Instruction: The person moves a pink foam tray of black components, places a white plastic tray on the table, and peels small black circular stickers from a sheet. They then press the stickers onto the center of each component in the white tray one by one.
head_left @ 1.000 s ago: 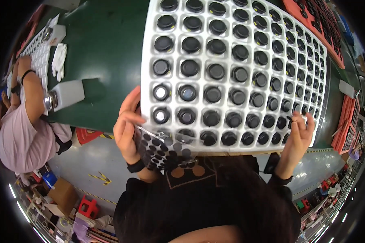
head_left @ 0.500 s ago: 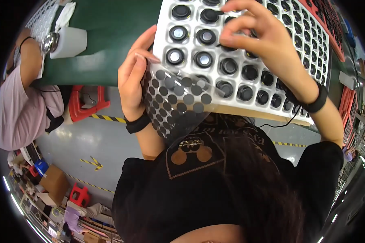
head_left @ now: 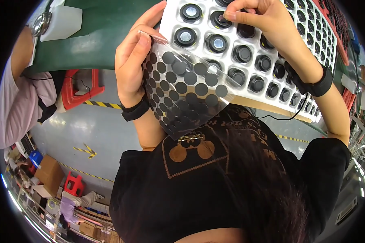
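My left hand [head_left: 134, 54] pinches the top corner of a clear plastic sheet [head_left: 186, 87] that carries rows of round black stickers. The sheet hangs over the near left corner of a white moulded tray [head_left: 169, 23]. Round black parts sit in the tray's pockets; several at the left, such as one part [head_left: 185, 37], show a pale shiny disc in the middle. My right hand [head_left: 261, 16] has thumb and forefinger closed at the edge of a black part [head_left: 220, 19] in the second column. Whatever lies between those fingertips is too small to make out.
The tray rests on a green table [head_left: 105, 44]. At the left are a white container [head_left: 63, 24] with a round metal piece, a co-worker's arm [head_left: 22, 52] and a red stool [head_left: 83, 91]. Red trays [head_left: 332, 34] line the right. A black cord [head_left: 278, 117] hangs near my right wrist.
My right hand's fingers have closed together over the second-column part, where a dark piece stuck out beside them before. The view has shifted, and the sticker sheet now shows more fully.
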A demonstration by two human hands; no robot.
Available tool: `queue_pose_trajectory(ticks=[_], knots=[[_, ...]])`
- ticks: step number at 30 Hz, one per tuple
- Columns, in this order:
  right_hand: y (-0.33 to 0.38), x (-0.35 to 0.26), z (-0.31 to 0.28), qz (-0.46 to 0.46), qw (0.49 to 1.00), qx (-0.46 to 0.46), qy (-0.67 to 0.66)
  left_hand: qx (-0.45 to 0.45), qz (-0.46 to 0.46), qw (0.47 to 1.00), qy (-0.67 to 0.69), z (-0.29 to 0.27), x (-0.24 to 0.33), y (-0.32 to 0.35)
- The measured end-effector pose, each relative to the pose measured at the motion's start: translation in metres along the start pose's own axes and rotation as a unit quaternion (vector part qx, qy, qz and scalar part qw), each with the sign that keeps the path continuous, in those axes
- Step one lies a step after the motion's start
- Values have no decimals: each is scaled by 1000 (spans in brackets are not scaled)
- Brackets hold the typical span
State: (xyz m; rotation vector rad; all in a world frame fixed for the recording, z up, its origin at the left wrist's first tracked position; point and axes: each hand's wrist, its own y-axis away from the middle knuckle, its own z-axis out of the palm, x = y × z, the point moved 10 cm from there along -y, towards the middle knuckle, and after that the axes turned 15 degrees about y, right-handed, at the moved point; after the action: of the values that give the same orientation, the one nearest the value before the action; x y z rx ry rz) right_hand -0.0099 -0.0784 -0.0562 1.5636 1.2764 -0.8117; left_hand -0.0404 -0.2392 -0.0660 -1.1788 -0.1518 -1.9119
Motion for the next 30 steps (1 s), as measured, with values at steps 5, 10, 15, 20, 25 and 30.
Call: queue_pose_trajectory(ticks=[5, 10, 15, 20, 25, 30], knots=[[0, 2, -1, 10, 1000, 7, 16, -1, 1, 1000, 24, -1, -1, 0], [0, 6, 0, 19, 999, 22, 32, 83, 4, 996, 29, -5, -7, -6], [0, 5, 5, -37, 995, 17, 88, -219, 264, 831, 439, -5, 0, -2], [8, -23, 1, -110, 951, 96, 274, -218, 265, 823, 453, -3, 0, -3], [21, -16, 6, -35, 970, 51, 237, -222, 260, 825, 449, 0, 2, -2], [36, -4, 17, 3, 991, 10, 135, -207, 242, 834, 450, 4, 1, -3]])
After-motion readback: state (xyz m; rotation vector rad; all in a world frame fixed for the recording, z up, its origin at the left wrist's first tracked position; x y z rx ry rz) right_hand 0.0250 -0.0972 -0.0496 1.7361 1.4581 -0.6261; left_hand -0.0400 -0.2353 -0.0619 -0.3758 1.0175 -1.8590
